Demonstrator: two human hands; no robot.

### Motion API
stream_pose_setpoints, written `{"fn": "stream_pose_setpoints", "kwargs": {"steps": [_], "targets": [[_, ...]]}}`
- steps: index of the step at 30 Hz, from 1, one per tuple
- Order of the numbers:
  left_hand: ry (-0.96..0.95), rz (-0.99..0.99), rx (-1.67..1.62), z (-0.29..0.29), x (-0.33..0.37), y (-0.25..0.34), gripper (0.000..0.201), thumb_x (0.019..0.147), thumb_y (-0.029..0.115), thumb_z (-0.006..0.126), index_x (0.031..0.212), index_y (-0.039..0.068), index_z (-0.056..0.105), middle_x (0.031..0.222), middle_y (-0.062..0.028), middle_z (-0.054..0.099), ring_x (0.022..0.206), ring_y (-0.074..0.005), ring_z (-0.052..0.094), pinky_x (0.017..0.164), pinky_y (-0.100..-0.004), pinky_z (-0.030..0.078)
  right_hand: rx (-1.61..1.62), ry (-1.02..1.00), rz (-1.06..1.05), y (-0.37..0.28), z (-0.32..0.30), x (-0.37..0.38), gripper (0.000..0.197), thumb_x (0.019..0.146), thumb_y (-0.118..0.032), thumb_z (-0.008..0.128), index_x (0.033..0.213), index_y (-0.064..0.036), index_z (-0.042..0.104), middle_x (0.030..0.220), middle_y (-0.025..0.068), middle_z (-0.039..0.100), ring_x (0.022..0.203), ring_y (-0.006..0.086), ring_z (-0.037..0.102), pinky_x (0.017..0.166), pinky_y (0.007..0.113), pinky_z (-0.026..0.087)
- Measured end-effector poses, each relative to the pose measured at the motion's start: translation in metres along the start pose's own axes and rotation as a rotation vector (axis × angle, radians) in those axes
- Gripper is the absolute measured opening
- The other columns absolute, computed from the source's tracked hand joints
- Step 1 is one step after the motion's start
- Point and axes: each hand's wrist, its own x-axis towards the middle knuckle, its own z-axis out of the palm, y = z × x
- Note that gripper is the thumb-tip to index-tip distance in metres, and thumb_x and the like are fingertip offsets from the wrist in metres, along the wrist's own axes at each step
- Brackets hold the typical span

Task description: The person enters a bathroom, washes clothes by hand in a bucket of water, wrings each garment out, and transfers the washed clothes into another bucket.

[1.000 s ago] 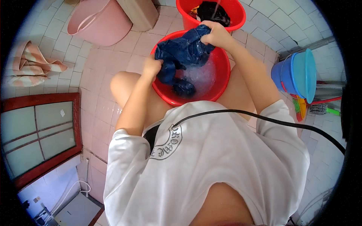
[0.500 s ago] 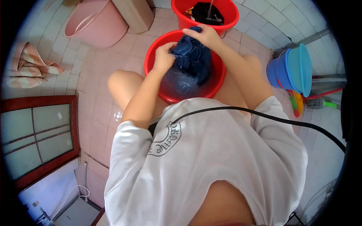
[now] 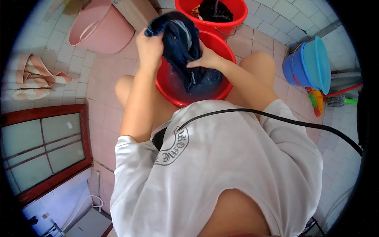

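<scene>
At the far left a striped peach-and-white cloth (image 3: 33, 77) lies crumpled on the tiled floor (image 3: 106, 114), untouched, above a red-framed glass door (image 3: 43, 148), and a pink bucket (image 3: 100, 27) stands near it, its inside out of view. Next comes the left hand (image 3: 149, 49), closed tight on the top of a dark blue garment (image 3: 179, 43), which it holds raised above the red basin (image 3: 167, 85); the fabric looks soaked and heavy. The garment hangs down from that grip, and its lower part trails in the water inside the basin, so only part of it is lifted clear. The right hand (image 3: 207, 59) presses against the middle of the cloth with the fingers curled round it, thumb side toward the left hand, as if squeezing or rubbing it; how firmly it grips I cannot tell. Judged from this, the washing of this piece is midway: it is wet through and being worked, but not yet wrung out or set aside. Behind the basin a second red bucket (image 3: 233, 15) holds more dark clothing (image 3: 215, 10), touching nothing the hands hold; whether that is washed or waiting cannot be told. To the right a blue bucket (image 3: 302, 65) with a turquoise lid stands on the tiles, well apart from the hands, with a few bright plastic tools (image 3: 318, 100) beside it.
</scene>
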Motion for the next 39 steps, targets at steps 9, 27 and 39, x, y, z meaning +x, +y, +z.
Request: {"fn": "stream_pose_setpoints", "kwargs": {"steps": [9,27,39], "targets": [[0.079,0.253,-0.446,-0.013,0.049,0.093,0.02,0.084,0.015,0.054,0.101,0.003,0.055,0.095,-0.0073,0.059,0.083,-0.0182,0.056,0.073,-0.0303,0.046,0.095,0.062,0.132,-0.039,0.001,-0.007,0.077,0.069,-0.027,0.066,0.132,-0.0023,0.03,0.117,0.0225,0.047,0.093,0.0293,0.055,0.071,0.033,0.046],[-0.467,-0.197,1.292,-0.05,-0.04,-0.128,0.055,0.078,0.008,0.051,0.127,0.032,0.044,0.138,-0.0209,0.019,0.119,-0.0449,0.032,0.098,-0.0446,0.033,-0.872,-0.304,0.169,-0.007,-0.009,0.01,0.035,0.073,-0.023,0.06,0.107,-0.0166,0.058,0.111,0.0162,0.051,0.1,0.0332,0.052,0.086,0.041,0.042],[-0.505,-0.984,1.075,-0.042,-0.081,-0.287,0.055,0.078,0.025,0.058,0.13,0.024,0.04,0.139,-0.0151,0.03,0.123,-0.035,0.034,0.098,-0.0473,0.031,-0.133,-0.534,0.76,0.069,0.051,0.026,0.038,0.084,-0.033,0.052,0.109,-0.0047,0.054,0.118,0.0193,0.047,0.115,0.0282,0.042,0.096,0.038,0.033]]}}
